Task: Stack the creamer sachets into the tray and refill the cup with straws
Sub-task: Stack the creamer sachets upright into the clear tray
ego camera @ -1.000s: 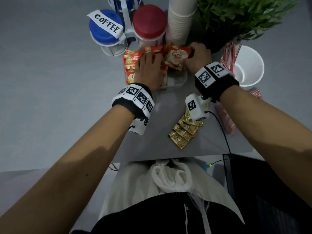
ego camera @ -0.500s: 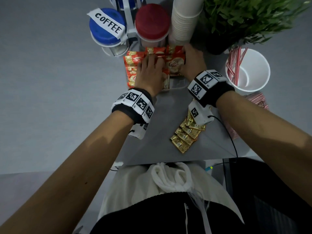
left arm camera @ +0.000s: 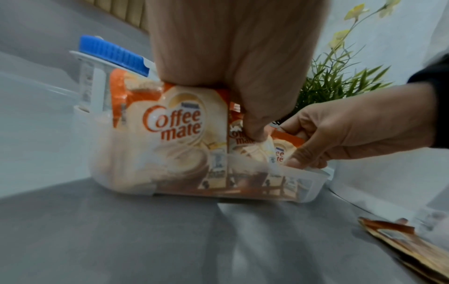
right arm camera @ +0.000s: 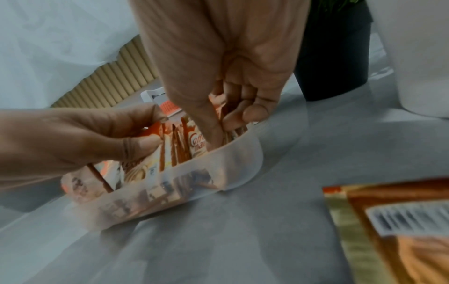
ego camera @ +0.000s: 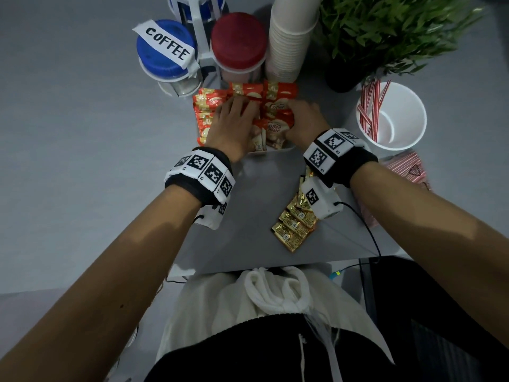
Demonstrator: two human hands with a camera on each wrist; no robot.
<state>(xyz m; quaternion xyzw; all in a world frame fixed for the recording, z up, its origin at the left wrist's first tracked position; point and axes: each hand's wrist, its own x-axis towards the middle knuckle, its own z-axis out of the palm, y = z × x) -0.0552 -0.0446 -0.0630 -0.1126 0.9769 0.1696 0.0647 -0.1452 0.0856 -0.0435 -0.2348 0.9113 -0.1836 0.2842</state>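
Both hands were down in the translucent tray at the far middle of the grey bench, among the red and cream creamer sachets that stood upright in it, packed in rows. The left hand lay over the sachets on the tray's left side, and in the left wrist view its thumb pressed down between two packets while its fingers curled over the sachet tops; it grasped the standing sachets from above. The right hand was at the tray's right end, its fingers bent and its thumb pushed down inside the near wall, pinching sachets there. The two hands were just beside each other, with a few sachets between them.

To the right of the tray stood a white cup with a few red-striped straws leaning against its left inner wall. Nearer, at the bench's right edge, lay a pile of wrapped straws. A fanned row of gold packets lay on the bench near the right wrist, well apart from the tray.

Behind the tray were a blue-lidded jar labelled COFFEE, a red-lidded jar, a tall stack of paper cups and a green plant in a dark pot.
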